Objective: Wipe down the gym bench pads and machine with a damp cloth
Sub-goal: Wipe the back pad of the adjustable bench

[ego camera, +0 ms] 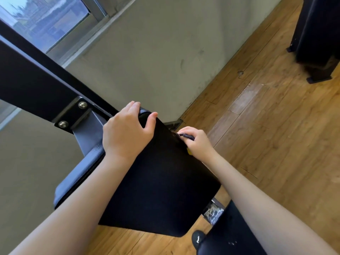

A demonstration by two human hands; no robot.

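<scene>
1. Nearest the camera, a dark seat pad (pixel 233 234) and a black knob (pixel 198 238) sit at the bottom edge, over the wooden floor (pixel 276 126).
2. Both bare forearms reach forward across the large black back pad (pixel 160 190), which tilts up and away.
3. The right hand (pixel 197 141) is curled around a dark cloth (pixel 187 136), pressing it against the pad's right edge; a bit of yellow shows under the palm.
4. The left hand (pixel 127 132) grips the pad's top corner, fingers over the far side and thumb on the front.
5. Beyond, the black machine frame (pixel 36 80) carries a bolted bracket (pixel 73 114).
6. Farthest are a grey wall (pixel 156 52) and a window (pixel 46 19).
</scene>
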